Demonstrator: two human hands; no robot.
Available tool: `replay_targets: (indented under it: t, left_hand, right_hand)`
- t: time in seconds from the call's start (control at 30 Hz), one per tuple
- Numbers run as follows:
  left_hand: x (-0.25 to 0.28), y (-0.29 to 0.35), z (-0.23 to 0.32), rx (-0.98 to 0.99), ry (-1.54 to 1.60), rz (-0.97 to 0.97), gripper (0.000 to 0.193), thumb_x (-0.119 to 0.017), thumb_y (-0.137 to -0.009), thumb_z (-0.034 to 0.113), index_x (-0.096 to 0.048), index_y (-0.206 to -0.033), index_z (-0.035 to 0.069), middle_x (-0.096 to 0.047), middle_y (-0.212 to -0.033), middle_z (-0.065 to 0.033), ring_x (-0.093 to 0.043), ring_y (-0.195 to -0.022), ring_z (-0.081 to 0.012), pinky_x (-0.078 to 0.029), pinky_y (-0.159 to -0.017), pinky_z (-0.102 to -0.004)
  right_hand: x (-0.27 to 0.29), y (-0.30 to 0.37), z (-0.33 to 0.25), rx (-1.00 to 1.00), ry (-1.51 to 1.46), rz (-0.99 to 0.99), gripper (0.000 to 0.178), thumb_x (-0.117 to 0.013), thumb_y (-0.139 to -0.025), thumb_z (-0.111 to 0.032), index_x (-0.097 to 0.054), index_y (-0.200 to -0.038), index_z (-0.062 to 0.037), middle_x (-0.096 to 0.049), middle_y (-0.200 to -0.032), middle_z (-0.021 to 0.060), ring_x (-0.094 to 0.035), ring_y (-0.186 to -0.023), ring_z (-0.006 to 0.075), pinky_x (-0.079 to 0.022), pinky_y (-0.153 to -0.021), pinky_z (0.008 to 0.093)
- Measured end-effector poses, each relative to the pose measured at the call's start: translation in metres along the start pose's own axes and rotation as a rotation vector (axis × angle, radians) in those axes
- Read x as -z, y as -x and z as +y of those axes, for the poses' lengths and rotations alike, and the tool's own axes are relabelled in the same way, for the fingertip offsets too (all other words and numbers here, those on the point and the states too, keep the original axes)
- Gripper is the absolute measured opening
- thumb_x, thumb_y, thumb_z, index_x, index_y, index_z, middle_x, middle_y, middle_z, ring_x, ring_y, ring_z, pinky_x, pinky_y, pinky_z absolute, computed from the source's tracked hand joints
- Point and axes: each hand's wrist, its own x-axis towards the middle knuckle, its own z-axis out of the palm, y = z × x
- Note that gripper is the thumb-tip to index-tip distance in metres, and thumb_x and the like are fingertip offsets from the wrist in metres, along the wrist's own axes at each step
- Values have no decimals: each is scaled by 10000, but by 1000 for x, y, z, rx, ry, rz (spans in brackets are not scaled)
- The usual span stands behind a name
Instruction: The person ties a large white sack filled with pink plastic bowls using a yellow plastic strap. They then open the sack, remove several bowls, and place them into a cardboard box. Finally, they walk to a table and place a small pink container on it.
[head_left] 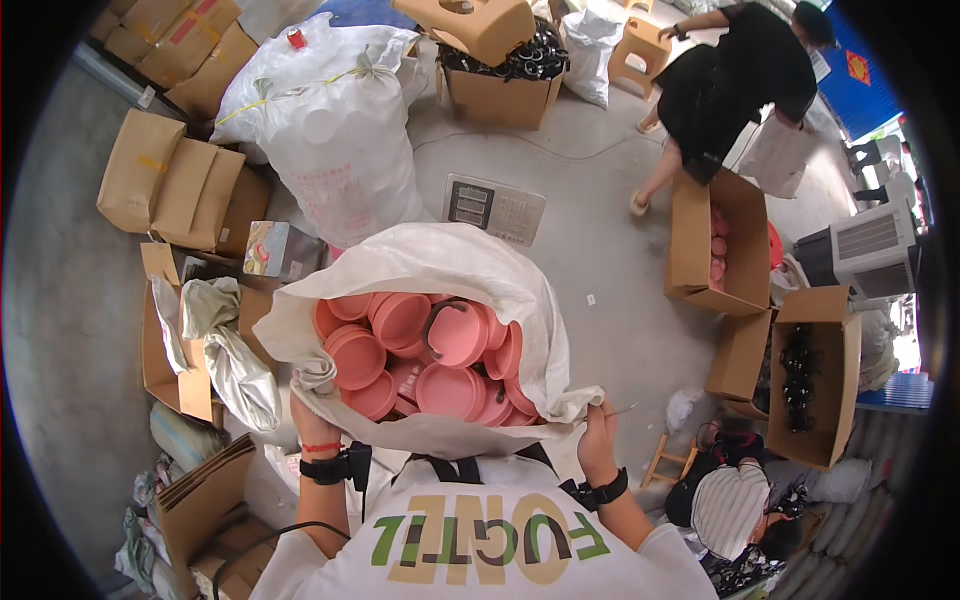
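Note:
A large white woven sack (450,245) stands upright before me, its mouth wide open with the rim folded outward. Several pink round plastic pieces (450,390), like shallow cups or lids, fill it near the top. A dark curved strip (432,325) lies among them. My left hand (312,425) is closed on the bunched left side of the rim. At the right corner my right hand (598,445) grips the gathered cloth, and a thin pointed thing (622,409) sticks out beside its fingers. Both wrists wear black straps.
Behind the sack lies a flat scale (494,208). A big stuffed white bag (340,150) stands at far left, near cardboard boxes (190,190). Open cartons (720,245) line the right. One person in black (735,80) bends at far right; another in stripes (730,505) crouches near right.

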Motion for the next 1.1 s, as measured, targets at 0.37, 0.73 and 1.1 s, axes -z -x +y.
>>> replay_targets:
  t: [0.37, 0.73, 1.1]
  left_hand:
    - [15, 30, 11, -315, -157, -84, 688, -248, -875, 596, -319, -1267, 36, -445, -1172, -152, -433, -1106, -280, -336, -966, -438]
    - [30, 32, 40, -539, -579, -63, 778, -279, -849, 628, -258, -1308, 1, -376, -1254, -142, -381, -1139, -233, -259, -977, -378]
    - [-84, 116, 73, -634, -1046, -1154, 255, -566, -820, 180, -527, -999, 3, -554, -979, -165, -525, -917, -313, -408, -807, -362]
  right_hand:
    - [16, 2, 16, 348, 288, -201, 231, -408, -891, -156, -467, -1033, 17, -558, -860, 130, -549, -755, 234, -432, -720, 309]
    - [7, 53, 10, 428, 440, 330, 489, -266, -936, -291, -289, -1283, 53, -473, -1101, 154, -470, -976, 233, -337, -896, 348]
    - [-99, 69, -83, 703, 351, -450, 516, -286, -925, -377, -424, -1207, 33, -480, -1183, 176, -442, -1101, 313, -332, -935, 378]
